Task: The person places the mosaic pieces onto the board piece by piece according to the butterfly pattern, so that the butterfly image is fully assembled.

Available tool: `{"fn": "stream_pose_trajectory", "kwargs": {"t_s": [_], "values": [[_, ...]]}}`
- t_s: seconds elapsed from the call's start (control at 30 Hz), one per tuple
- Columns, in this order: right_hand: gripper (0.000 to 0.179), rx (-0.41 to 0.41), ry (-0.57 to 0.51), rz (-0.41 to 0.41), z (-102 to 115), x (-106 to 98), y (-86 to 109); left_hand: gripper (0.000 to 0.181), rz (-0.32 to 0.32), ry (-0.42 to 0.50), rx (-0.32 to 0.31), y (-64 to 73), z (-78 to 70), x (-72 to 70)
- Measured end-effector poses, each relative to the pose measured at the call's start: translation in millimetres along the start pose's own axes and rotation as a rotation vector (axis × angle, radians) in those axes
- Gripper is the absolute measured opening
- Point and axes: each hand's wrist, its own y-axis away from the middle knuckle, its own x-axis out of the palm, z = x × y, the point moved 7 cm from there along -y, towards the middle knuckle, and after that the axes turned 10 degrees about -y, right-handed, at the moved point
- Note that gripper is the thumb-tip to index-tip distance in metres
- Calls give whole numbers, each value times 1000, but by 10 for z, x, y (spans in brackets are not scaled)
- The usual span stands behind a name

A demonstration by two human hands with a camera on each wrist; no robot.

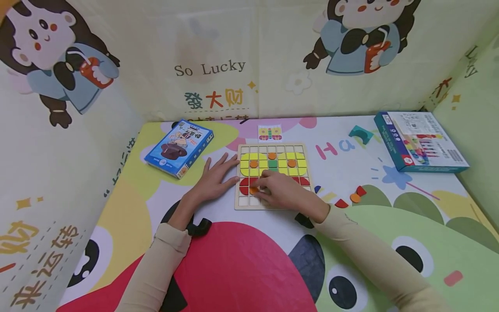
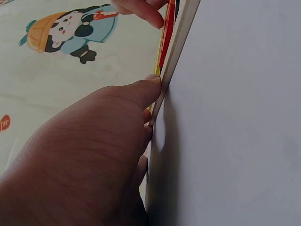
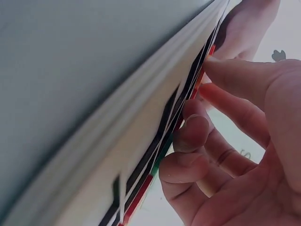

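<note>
A wooden grid board (image 1: 242,202) lies on the table with yellow, red, orange and green pieces set in its squares. My right hand (image 1: 281,190) reaches over its lower half, thumb and index finger pinching a round orange piece (image 1: 254,190) beside the red pieces (image 1: 244,186) at the lower left. Its other fingers (image 3: 188,167) are curled close over the board and hide part of the pattern. My left hand (image 1: 212,180) rests at the board's left edge with fingers spread, the thumb (image 2: 149,89) touching that edge in the left wrist view.
A small pattern card (image 1: 270,133) lies beyond the board. The blue box (image 1: 179,148) is at left, a teal-edged box (image 1: 422,141) at far right near a teal arch-shaped piece (image 1: 361,134). Loose red (image 1: 341,203) and orange pieces (image 1: 355,198) lie right of the board, black pieces (image 1: 304,220) nearer.
</note>
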Motion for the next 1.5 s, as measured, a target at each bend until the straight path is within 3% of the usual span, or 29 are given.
{"fn": "stream_pose_trajectory", "kwargs": {"t_s": [0.2,0.57,0.9,1.07,1.33,1.5], "values": [[40,46,-11,-35,-130,-122,138,66,-4,-3,4,10,4,1],[29,171,2,-137,-620,-559,669,66,-6,-7,-6,7,30,-14],[17,233,1,-187,-905,-699,1059,66,-6,3,-2,14,11,-17],[17,252,13,-184,-937,-700,1133,66,-11,-3,1,5,19,-13],[30,284,14,-120,-970,-615,1096,67,-10,-1,-1,2,17,6],[27,253,18,-127,-976,-618,1072,67,-12,1,1,1,10,6]]}}
